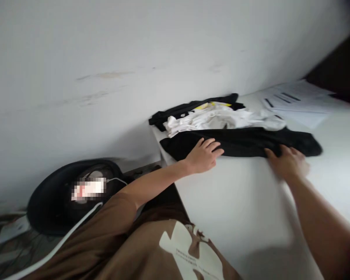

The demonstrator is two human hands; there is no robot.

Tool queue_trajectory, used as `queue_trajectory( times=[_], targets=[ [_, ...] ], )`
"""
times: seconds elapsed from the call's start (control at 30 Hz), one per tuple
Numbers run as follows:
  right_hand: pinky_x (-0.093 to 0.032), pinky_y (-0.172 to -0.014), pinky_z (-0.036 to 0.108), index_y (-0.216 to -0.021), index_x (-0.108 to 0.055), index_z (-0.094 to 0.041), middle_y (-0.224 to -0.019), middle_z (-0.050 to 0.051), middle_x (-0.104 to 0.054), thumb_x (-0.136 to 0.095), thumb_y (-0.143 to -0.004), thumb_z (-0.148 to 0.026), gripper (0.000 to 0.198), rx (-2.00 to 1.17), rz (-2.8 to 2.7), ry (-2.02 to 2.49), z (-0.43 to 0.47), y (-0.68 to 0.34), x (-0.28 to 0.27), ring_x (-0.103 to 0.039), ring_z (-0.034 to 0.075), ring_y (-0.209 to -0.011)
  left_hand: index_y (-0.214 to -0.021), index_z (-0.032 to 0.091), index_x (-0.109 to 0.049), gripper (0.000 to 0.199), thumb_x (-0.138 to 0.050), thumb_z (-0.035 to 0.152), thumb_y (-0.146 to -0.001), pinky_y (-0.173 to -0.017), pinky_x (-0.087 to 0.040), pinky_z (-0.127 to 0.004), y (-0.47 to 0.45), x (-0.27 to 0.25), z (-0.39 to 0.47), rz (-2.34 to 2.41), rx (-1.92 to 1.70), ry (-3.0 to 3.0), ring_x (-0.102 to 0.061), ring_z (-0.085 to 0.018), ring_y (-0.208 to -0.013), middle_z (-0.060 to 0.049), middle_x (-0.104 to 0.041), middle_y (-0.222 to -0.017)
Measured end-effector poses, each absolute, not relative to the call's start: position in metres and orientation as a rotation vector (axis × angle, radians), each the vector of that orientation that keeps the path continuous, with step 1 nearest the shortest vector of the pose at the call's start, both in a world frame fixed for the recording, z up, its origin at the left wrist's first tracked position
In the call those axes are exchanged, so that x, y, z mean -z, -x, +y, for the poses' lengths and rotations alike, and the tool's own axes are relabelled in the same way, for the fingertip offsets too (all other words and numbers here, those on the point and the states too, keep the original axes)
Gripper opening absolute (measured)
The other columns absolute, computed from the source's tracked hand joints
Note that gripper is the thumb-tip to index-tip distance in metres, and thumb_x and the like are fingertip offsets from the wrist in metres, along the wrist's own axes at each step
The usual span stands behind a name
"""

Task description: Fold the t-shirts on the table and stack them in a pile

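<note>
A long black folded garment [245, 140] lies flat across the white table [221, 202]. On its left part rests my left hand [204, 154], palm down with the fingers spread. My right hand [291, 162] touches the near edge further right, thumb and fingers apart, slightly blurred. Just behind the black cloth is a crumpled white garment [212, 118]. Another dark garment [189, 107] with a bit of yellow lies behind that, near the wall.
Printed papers [297, 103] lie at the table's back right. A stained white wall [134, 70] rises behind the table. Beside the table on the left stands a round black object [49, 198], with a white cable [64, 241] running in front of it.
</note>
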State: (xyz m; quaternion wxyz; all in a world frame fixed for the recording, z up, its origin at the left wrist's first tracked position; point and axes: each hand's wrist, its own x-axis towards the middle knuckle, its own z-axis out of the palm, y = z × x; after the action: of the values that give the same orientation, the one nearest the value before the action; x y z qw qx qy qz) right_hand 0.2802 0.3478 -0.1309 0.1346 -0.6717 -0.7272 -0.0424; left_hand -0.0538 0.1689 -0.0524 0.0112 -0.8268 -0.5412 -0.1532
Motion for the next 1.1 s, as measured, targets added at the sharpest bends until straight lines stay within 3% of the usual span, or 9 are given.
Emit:
queue_trajectory(
  times=[0.1,0.17,0.37,0.6,0.97,1.1],
  targets=[
    [-0.040,-0.105,0.053,-0.140,-0.061,-0.013,-0.139,0.027,-0.055,-0.042,-0.101,-0.053,0.059,0.014,-2.099,1.972,0.344,-0.260,0.119,-0.045,0.035,-0.136,-0.146,0.023,-0.055,0.050,-0.058,0.034,-0.097,-0.124,-0.017,-0.056,0.005,0.065,0.193,-1.258,0.331,2.905,-0.022,-0.031,-0.154,-0.010,-0.035,-0.164],
    [-0.034,-0.115,0.051,-0.146,-0.056,-0.014,-0.150,0.021,-0.049,-0.045,-0.101,-0.045,0.056,-0.096,-2.125,1.824,0.346,-0.255,0.118,-0.038,0.032,-0.143,-0.148,0.022,-0.053,0.052,-0.054,0.041,-0.099,-0.123,-0.015,-0.060,-0.021,0.077,0.218,-1.271,0.241,2.954,-0.019,-0.033,-0.155,-0.012,-0.034,-0.165],
    [-0.041,-0.116,0.045,-0.126,-0.071,-0.021,-0.139,0.010,-0.062,-0.051,-0.097,-0.035,0.038,-0.270,-1.978,1.585,0.325,-0.296,0.128,-0.054,0.027,-0.132,-0.149,0.025,-0.053,0.053,-0.047,0.048,-0.102,-0.120,-0.010,-0.072,-0.083,0.101,0.292,-1.454,0.266,2.886,-0.013,-0.038,-0.156,-0.012,-0.027,-0.168],
    [-0.044,-0.114,0.046,-0.125,-0.071,-0.024,-0.140,0.009,-0.062,-0.051,-0.098,-0.037,0.036,-0.220,-2.062,1.600,0.251,-0.358,0.120,-0.056,0.028,-0.131,-0.152,0.030,-0.050,0.055,-0.039,0.052,-0.103,-0.122,-0.007,-0.068,-0.149,0.117,0.350,-1.273,0.280,3.020,-0.013,-0.035,-0.156,-0.005,-0.027,-0.169],
    [-0.045,-0.115,0.045,-0.122,-0.073,-0.027,-0.139,0.006,-0.063,-0.049,-0.102,-0.040,0.034,-0.278,-2.012,1.653,0.194,-0.395,0.103,-0.056,0.027,-0.133,-0.151,0.030,-0.051,0.052,-0.046,0.044,-0.101,-0.122,-0.019,-0.059,-0.033,0.131,0.470,-1.971,0.241,2.589,-0.022,-0.036,-0.153,-0.007,-0.031,-0.167],
    [-0.046,-0.114,0.045,-0.121,-0.073,-0.028,-0.138,0.006,-0.064,-0.050,-0.102,-0.037,0.032,-0.237,-1.979,1.665,0.193,-0.394,0.103,-0.057,0.026,-0.132,-0.148,0.026,-0.055,0.050,-0.048,0.039,-0.100,-0.119,-0.024,-0.061,-0.027,0.127,0.489,-2.027,0.262,2.535,-0.026,-0.038,-0.152,-0.012,-0.036,-0.164]
  ],
)
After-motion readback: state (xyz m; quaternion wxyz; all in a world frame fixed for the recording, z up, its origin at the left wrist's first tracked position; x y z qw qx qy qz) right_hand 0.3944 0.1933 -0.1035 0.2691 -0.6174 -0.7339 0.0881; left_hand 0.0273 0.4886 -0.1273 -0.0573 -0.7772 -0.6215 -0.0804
